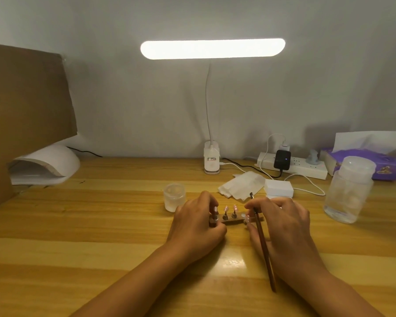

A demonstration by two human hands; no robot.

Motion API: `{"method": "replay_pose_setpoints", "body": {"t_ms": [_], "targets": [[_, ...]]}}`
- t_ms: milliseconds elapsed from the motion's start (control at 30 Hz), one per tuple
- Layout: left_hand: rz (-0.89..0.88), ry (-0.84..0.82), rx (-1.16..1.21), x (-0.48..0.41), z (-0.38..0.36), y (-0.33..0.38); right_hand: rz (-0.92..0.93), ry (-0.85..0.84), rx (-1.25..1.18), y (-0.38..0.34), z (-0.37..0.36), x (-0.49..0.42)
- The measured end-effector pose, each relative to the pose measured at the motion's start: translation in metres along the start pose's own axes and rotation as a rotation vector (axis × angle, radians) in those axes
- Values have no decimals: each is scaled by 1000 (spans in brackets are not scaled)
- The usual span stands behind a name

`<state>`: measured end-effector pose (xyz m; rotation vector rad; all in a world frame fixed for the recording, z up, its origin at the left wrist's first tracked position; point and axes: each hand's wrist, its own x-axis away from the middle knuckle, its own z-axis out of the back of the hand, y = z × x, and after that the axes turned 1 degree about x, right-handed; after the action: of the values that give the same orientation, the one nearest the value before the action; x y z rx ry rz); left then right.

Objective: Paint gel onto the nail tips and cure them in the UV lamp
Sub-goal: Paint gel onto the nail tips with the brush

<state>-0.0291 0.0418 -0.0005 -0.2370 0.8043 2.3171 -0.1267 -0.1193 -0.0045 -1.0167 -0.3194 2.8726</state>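
A person's left hand (196, 223) closes its grip round the left end of a dark, narrow holder bar (232, 219), where glossy pink nail tips (226, 208) stand on small pegs. The right hand (284, 227) is clamped on a slim brown brush (264, 250), its fingertips at the bar's right end. The bar lies on a striped, varnished wooden surface (101, 225), beside a frosted round jar (174, 196) and crumpled white wipes (240, 185). The domed white UV lamp (55, 161) sits well apart at far left, under a brown cardboard sheet (25, 106). A glowing bar-shaped desk lamp (212, 48) hangs above.
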Motion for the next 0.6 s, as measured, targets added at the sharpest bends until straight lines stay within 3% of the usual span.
{"method": "replay_pose_setpoints", "body": {"t_ms": [167, 300, 400, 467, 600], "targets": [[43, 113, -111, -2, -1, -2, 17, -73, -40, -2, -1, 1], [-172, 222, -180, 7, 2, 10, 25, -118, -69, -2, 0, 0], [-344, 90, -217, 11, -1, 16, 40, -92, -112, -2, 0, 0], [-366, -1, -198, 9, -3, 13, 51, -76, -177, -2, 1, 0], [-366, -14, -55, 7, 0, 11, 68, -43, -258, -3, 2, 0]]}}
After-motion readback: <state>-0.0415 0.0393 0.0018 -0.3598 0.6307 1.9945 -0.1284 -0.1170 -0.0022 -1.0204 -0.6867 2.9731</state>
